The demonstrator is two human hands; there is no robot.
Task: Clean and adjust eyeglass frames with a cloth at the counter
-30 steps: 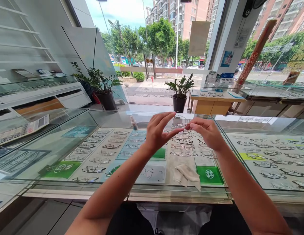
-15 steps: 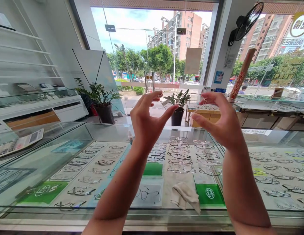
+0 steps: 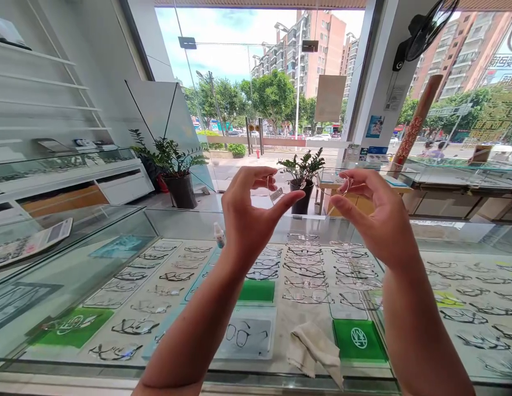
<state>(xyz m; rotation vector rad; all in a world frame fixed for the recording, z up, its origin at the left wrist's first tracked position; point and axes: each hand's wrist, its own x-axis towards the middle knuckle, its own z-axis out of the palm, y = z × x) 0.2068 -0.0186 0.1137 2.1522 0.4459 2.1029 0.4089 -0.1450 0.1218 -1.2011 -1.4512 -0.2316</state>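
A pair of thin-rimmed eyeglasses (image 3: 276, 193) is held up above the glass counter, one side in each hand. Fingers and thumb of my left hand (image 3: 256, 201) curve around the left side of the frame. On the other side, my right hand (image 3: 369, 206) grips the right part between fingertips and thumb. The rims are thin and nearly see-through against the bright window, so their full outline is hard to make out. Below the hands, a beige cloth (image 3: 315, 349) lies crumpled on the counter, near a pair of dark-framed glasses (image 3: 241, 335) on a white tray.
Rows of eyeglasses (image 3: 304, 269) fill the display counter (image 3: 157, 223). A small bottle (image 3: 219, 235) stands at its far side, and a green card (image 3: 358, 341) lies right of the cloth. A calculator (image 3: 53, 234) rests at the left. Potted plants (image 3: 179, 190) stand beyond.
Both hands have come down slightly with the eyeglasses, which are now angled differently. The small bottle shows more fully beside my left forearm.
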